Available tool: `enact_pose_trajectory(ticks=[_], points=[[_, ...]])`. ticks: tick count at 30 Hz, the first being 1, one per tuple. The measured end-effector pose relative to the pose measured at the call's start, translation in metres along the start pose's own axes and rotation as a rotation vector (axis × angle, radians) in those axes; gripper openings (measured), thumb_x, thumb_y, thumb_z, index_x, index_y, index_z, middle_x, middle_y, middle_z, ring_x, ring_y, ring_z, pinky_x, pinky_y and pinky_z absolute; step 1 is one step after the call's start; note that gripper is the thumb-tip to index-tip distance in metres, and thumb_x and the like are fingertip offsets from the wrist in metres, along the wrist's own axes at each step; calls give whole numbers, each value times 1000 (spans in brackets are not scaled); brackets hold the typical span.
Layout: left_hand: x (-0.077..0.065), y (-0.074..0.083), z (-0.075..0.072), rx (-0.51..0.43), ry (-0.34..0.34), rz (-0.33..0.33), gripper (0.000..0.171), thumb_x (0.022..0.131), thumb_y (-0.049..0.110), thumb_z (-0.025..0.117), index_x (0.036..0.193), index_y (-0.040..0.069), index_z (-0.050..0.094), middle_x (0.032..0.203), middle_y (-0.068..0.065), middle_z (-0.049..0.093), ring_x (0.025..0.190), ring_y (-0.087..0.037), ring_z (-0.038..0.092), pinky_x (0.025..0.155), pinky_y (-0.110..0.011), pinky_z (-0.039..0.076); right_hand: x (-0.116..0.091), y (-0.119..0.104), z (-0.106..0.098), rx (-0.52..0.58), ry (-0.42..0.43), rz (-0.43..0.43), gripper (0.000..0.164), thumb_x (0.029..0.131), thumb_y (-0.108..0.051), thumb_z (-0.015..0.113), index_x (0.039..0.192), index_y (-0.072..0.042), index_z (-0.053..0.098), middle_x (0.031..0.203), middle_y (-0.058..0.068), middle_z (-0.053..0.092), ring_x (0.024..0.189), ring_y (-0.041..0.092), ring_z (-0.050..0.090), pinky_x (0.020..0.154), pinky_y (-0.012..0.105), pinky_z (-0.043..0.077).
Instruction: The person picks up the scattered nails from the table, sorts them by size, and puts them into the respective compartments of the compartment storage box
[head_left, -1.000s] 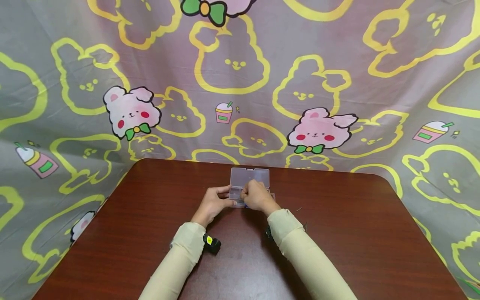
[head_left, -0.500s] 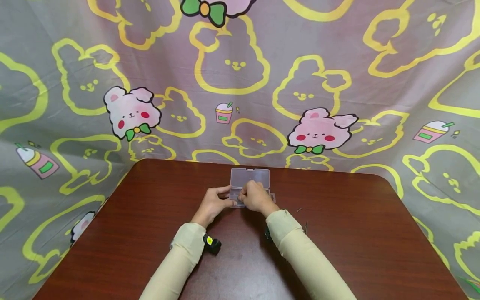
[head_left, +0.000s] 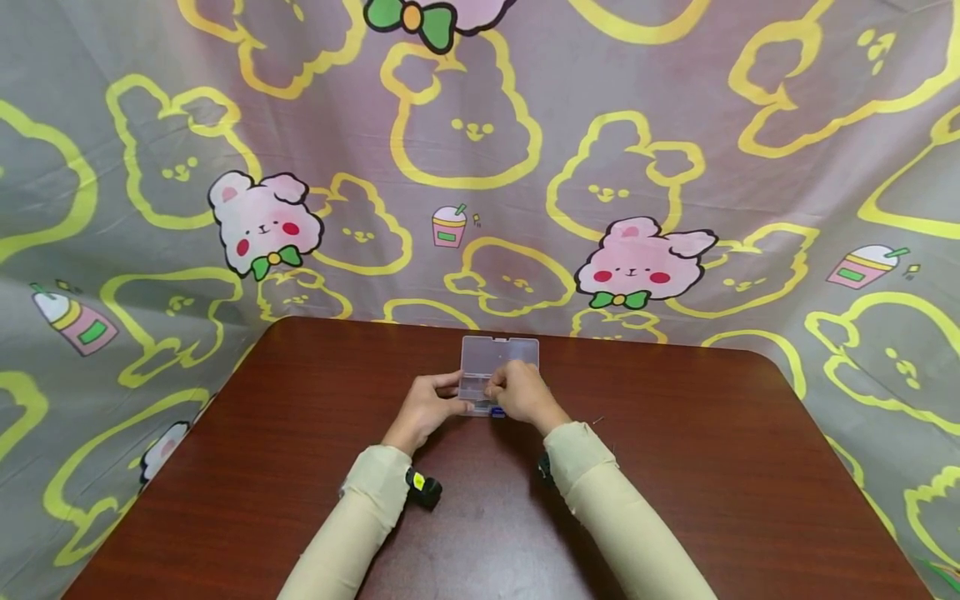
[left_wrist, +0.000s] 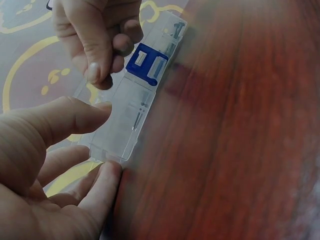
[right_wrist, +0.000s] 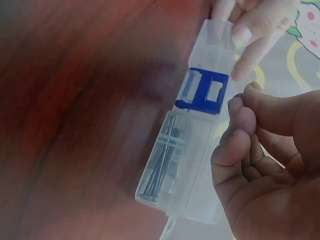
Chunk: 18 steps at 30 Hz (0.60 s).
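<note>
A clear plastic compartment box stands near the table's far edge with its lid raised. A blue latch sits midway along its front. My left hand grips the box's left end between thumb and fingers. Over the open box is my right hand, its fingers curled and the thumb meeting the index fingertip. Nothing shows clearly between those tips. Several long metal nails lie in the right end compartment. Thinner, smaller pieces lie in the left part, in the left wrist view.
The box stands on a dark reddish wooden table. A small nail lies loose to the right of my right hand, and another thin piece is partly hidden by the right sleeve. A patterned cloth hangs behind the far edge.
My right hand has drawn back slightly to the right from above the box's middle, uncovering the blue latch. The left hand stays where it was on the box.
</note>
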<state>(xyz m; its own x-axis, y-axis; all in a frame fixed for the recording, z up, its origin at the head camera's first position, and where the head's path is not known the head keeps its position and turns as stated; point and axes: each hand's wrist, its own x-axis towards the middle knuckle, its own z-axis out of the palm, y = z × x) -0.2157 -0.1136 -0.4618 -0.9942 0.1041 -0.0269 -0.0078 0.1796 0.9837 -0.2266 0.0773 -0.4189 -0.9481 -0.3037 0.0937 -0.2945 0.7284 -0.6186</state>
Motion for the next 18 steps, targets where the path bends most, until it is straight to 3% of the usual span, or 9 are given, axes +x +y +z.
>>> enact_pose_trajectory(ticks=[8,18], points=[[0,0,1,18,3,2,62,76,-7,83,135,1,63,122,-20,67,109,-30,63,73,-27,56,-9,10,-9,55,62,13,14,90,-11,76,76,-9,78,67,-6,68,64,12,56,61,30,48],[1,-1,0,27,8,-1,62,77,-4,83,135,2,63,125,-19,66,113,-31,61,74,-28,56,-22,25,-25,87,46,18,15,92,-10,75,78,-7,78,67,-1,66,59,13,50,57,30,43]])
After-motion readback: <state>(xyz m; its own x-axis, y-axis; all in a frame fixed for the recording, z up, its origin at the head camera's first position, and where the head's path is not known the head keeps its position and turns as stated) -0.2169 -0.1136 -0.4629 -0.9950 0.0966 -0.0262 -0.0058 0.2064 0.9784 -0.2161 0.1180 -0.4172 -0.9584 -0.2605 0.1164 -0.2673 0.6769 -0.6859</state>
